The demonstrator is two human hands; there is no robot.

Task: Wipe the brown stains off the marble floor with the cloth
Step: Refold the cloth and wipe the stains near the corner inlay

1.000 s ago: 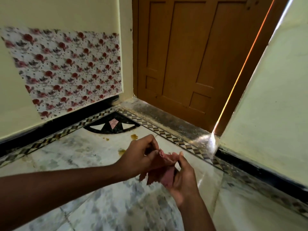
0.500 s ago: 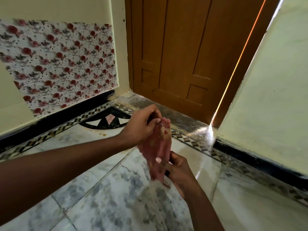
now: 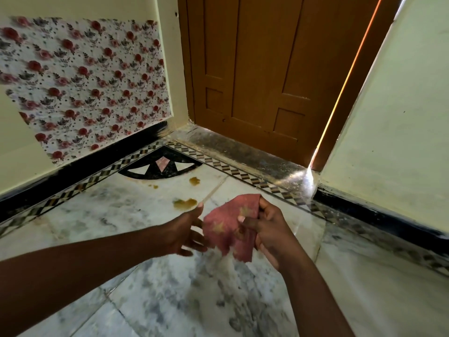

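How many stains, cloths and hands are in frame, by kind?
Stains: 3, the large one, the round one, the small one
Cloth: 1
Hands: 2, left hand, right hand
Total: 6

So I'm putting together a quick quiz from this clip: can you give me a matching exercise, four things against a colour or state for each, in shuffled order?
Things:
1. cloth
2. left hand
3. door
4. largest stain

Colour or state:
A. open, fingers spread beside the cloth
B. brown wood with panels
C. pinkish red, held off the floor by the right hand
D. yellowish brown, on the marble floor beyond the hands

Pairs: 1-C, 2-A, 3-B, 4-D
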